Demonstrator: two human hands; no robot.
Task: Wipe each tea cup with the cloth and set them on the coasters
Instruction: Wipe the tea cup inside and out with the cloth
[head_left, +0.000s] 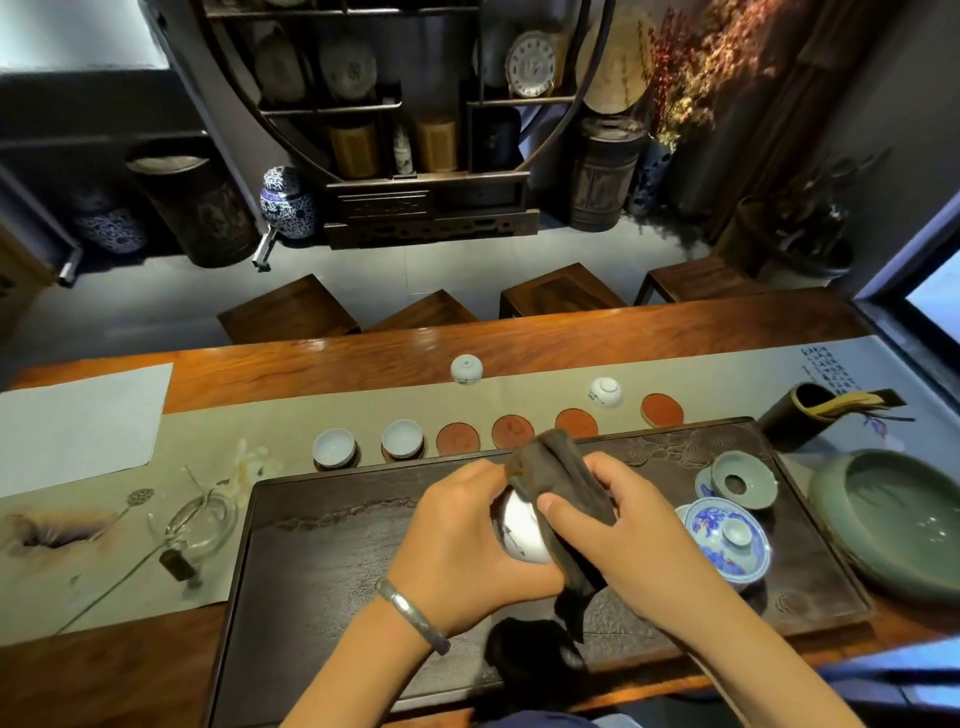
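Observation:
My left hand (467, 540) holds a white tea cup (522, 532) over the dark tea tray (322, 561). My right hand (618, 540) presses a dark brown cloth (563, 473) against the cup. The cloth drapes over the cup and hangs down below it. Two white cups (335, 447) (402, 438) stand upright on coasters at the left of the row. Several red round coasters (457, 438) (662, 409) lie bare along the runner. Two more cups rest upside down on the runner: one far (466, 369), one right (605, 391).
On the tray's right stand a blue-and-white lidded bowl (727, 540) and a green strainer (743, 480). A large green basin (893, 519) sits at the far right, a dark tool holder (800, 421) behind it. A glass pitcher (200, 525) lies to the left.

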